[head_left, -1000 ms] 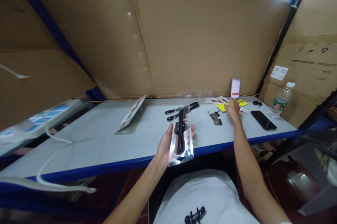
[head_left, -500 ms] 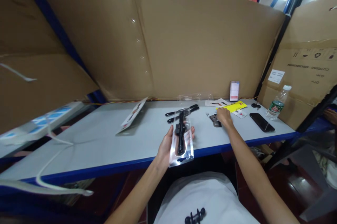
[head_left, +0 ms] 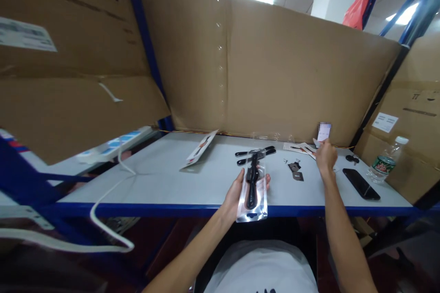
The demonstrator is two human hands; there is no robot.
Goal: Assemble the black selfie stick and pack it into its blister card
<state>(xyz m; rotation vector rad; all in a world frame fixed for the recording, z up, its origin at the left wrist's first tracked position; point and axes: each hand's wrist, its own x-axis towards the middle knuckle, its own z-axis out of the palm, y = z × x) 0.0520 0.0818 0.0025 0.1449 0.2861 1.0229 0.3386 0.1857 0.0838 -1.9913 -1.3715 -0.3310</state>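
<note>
My left hand grips a clear plastic blister pack from beneath, with the thumb along its side. Inside the pack lies a black spokeshave. Just behind it on the table are black two-handled tools of the same look, partly covered by the pack. At the back right, my right hand is closed, fingers pinched beside small printed cards; a pale bit shows at the fingertips, too small to name. Dark metal plates and small screws lie left of that hand.
A large printed card leans up at the left. To the right are a black phone, keys and a water bottle. A lit phone stands against the cardboard wall. A white cable hangs off the left.
My right hand has moved from the metal plates and yellow card to the back right. The yellow card no longer shows. The blister pack stays in my left hand; the view has turned left.
</note>
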